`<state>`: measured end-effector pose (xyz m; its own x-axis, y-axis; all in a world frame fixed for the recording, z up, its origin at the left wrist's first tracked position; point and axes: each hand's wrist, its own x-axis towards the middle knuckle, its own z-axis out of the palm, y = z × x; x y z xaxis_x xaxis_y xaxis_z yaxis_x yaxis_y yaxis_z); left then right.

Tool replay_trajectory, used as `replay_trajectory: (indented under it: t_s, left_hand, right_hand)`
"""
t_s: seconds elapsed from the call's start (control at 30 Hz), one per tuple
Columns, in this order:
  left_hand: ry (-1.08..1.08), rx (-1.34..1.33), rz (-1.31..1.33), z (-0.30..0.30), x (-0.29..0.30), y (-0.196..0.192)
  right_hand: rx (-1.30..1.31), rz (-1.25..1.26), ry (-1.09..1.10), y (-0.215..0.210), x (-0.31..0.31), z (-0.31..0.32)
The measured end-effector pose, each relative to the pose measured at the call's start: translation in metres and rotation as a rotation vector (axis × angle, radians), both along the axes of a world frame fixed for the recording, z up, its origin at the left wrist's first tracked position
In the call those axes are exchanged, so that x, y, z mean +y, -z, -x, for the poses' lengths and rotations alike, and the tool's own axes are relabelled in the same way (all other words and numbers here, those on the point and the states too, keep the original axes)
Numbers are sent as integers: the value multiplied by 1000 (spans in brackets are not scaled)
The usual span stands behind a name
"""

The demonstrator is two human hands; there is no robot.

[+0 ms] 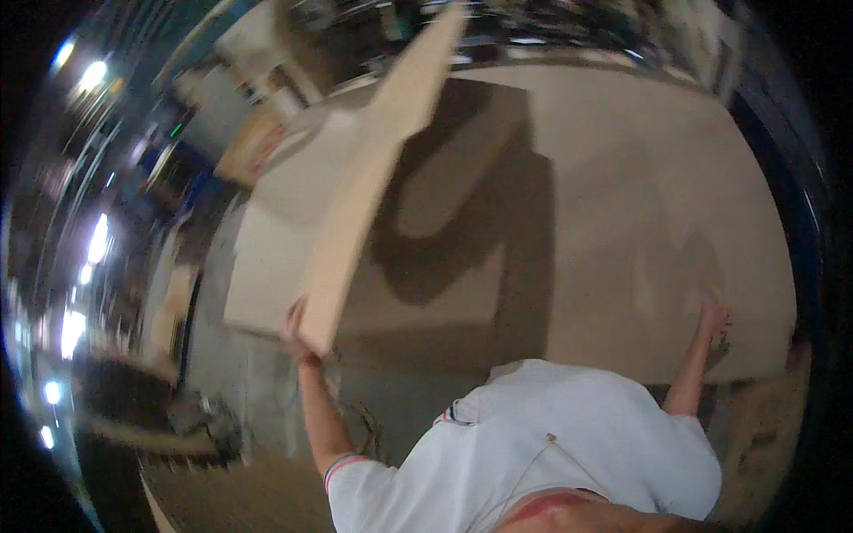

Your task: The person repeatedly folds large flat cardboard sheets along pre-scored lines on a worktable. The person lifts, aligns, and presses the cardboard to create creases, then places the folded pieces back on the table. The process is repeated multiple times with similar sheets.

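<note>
While the bare left hand [296, 330] grasps the near end of a long, flat, pale tan panel [369, 186], the bare right hand [714, 318] sits by the right side of a broad, flat brown sheet [640, 204], its grip too blurred for me to tell. Tilted over the sheet (note the hooked dark shadow [526, 231]), the panel seems mid-handling: raised, not lying flat.

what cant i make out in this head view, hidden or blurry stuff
- Head view: far tip of the raised board, which meets the picture's top edge and may be cut off.
- Head view: exact finger placement of the left hand, blurred.
- Head view: whether the right hand touches the large sheet, blurred.
- Head view: the clutter beyond, blurred.
</note>
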<state>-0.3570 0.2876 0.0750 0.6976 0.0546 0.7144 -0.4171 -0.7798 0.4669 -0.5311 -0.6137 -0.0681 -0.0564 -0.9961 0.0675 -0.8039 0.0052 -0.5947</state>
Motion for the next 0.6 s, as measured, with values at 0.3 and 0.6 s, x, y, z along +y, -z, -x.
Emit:
replay_trajectory:
  t_s: [0.3, 0.6]
  left_hand:
    - [-140, 32, -86, -82, 26, 72]
    - [-102, -24, -43, -9, -42, -26]
  right_hand:
    - [-1123, -158, -109, 84, -172, 389]
    - [-1229, 43, -436, 6, -235, 340]
